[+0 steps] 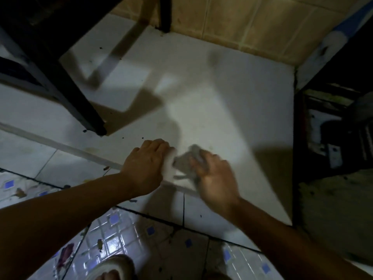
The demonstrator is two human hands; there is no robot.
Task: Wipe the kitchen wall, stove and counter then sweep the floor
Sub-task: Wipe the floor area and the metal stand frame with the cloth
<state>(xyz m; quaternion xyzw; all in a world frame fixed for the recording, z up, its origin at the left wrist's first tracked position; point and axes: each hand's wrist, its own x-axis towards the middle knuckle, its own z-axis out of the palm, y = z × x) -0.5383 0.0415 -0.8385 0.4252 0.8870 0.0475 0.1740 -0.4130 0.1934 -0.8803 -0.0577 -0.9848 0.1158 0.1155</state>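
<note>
A white tiled counter (pixel 212 102) fills the middle of the view, with dark crumbs scattered on it. My right hand (pixel 216 176) grips a crumpled grey cloth (pixel 186 163) at the counter's front edge; the hand is blurred by motion. My left hand (pixel 145 164) sits just left of the cloth at the same edge, fingers curled down over the rim, touching or nearly touching the cloth. Whether it pinches the cloth cannot be told.
A black stand's leg (pixel 80 98) rests on the counter at the left. Beige wall tiles (pixel 252 23) rise behind. A dark recess with a black object (pixel 339 138) lies right. Below are patterned floor tiles (pixel 125 239) with litter, and my sandalled foot (pixel 113 267).
</note>
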